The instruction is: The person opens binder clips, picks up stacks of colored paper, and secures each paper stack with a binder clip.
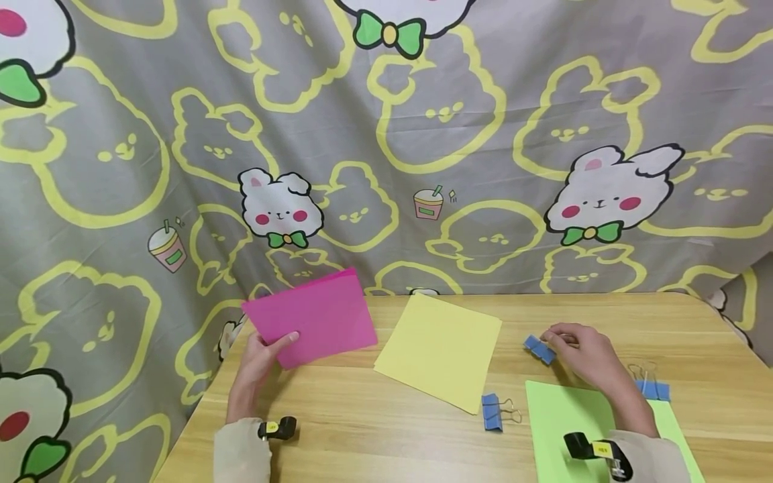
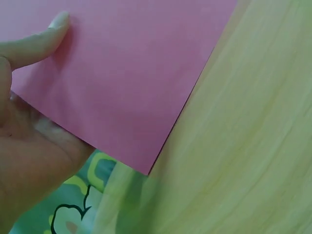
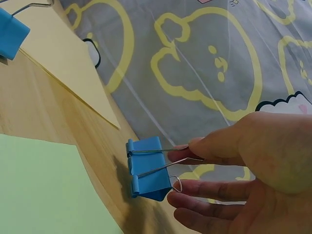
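My left hand grips a pink sheet stack by its lower left edge, thumb on top and the other fingers beneath. In the left wrist view the pink paper is tilted over the wood. On the right, my right hand pinches a blue binder clip by its wire handles. The right wrist view shows that binder clip with its jaws shut and no paper in it. Between the hands lies a stack of yellow paper, turned at an angle.
A second blue binder clip lies beside the yellow paper. Green paper lies under my right forearm, with another blue binder clip at its far right corner. A patterned curtain hangs behind the wooden table.
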Demonstrator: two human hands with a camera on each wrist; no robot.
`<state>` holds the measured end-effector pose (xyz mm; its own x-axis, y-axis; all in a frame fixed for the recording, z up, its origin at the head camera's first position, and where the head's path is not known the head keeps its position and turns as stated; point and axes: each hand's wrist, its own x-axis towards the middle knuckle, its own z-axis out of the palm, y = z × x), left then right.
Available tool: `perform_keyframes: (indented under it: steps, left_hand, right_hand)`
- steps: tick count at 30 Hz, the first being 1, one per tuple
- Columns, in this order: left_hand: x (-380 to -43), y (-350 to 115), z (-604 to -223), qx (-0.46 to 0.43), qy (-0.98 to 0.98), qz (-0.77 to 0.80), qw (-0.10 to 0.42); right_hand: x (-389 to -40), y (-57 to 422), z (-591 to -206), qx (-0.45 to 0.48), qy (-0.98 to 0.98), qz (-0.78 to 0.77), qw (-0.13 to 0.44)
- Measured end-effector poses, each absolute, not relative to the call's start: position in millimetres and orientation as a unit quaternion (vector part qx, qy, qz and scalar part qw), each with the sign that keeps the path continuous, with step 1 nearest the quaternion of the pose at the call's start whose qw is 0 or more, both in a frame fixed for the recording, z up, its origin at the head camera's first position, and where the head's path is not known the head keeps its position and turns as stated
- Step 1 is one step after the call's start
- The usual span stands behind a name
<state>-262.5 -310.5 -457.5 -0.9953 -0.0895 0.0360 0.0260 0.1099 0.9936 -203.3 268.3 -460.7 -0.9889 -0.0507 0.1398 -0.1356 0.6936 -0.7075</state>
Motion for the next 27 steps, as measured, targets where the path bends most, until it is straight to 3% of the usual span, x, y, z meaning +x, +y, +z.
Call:
perform_keyframes:
  steps: [17,27]
  left_hand:
    - [-268,-302,-463,0.073,-0.771,-0.630,0.047]
    - [-268,-302,-466,0.044,-0.778,-0.624,0.056]
  right_hand:
    - [-201,266,-451,0.060,-0.934,0.345,0.078]
    - [-200,267,-447,0.069,-0.947,0.309,0.058]
